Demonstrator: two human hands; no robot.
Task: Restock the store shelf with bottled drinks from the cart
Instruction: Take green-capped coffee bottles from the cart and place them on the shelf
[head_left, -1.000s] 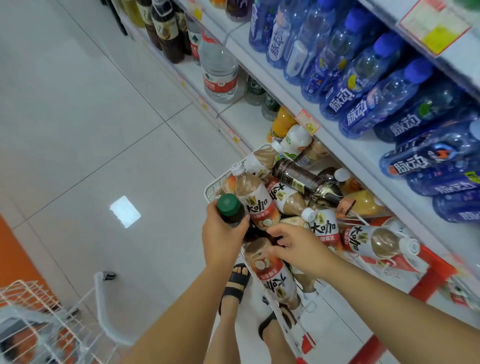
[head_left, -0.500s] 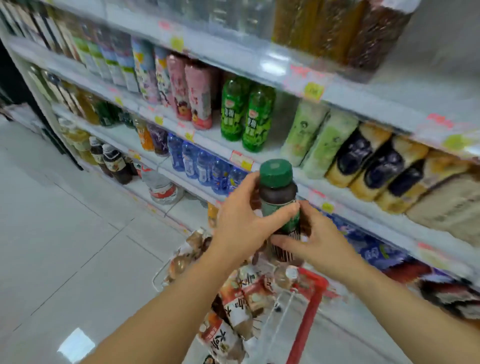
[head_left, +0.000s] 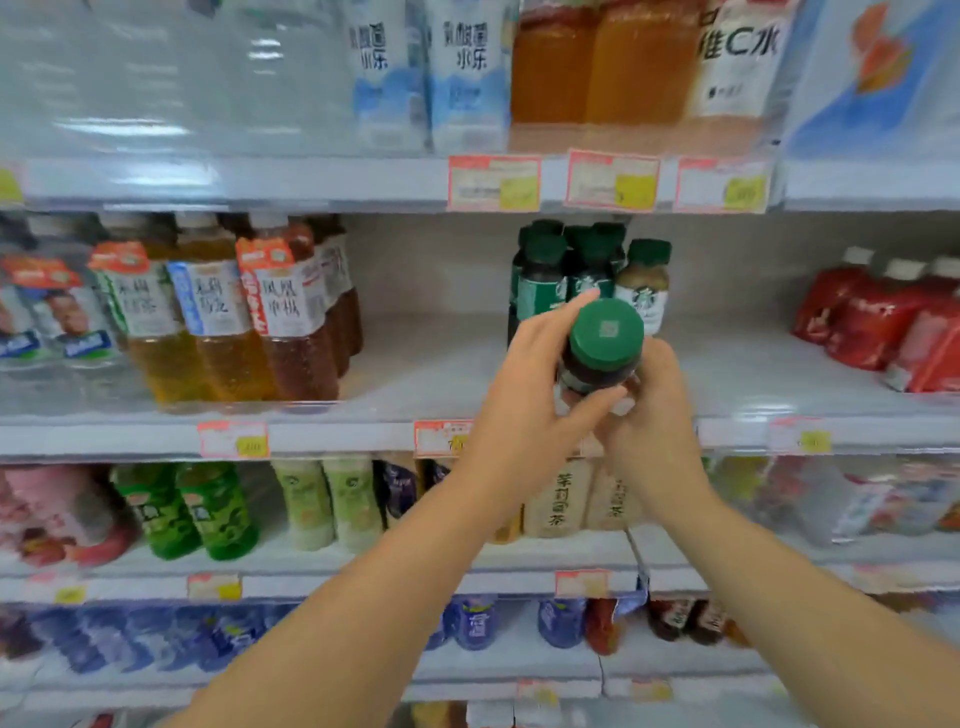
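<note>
In both hands, round green-capped bottle.

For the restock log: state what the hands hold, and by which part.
Both hold one green-capped bottle: the left hand wraps its body just below the cap, the right hand grips its lower body.

Both arms stretched forward; left hand and right hand curled round one bottle, left thumb across its front

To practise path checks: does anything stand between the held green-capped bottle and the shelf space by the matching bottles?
Nothing visible does. The left hand and right hand hold the green-capped bottle before bare shelf beside the matching bottles.
</note>
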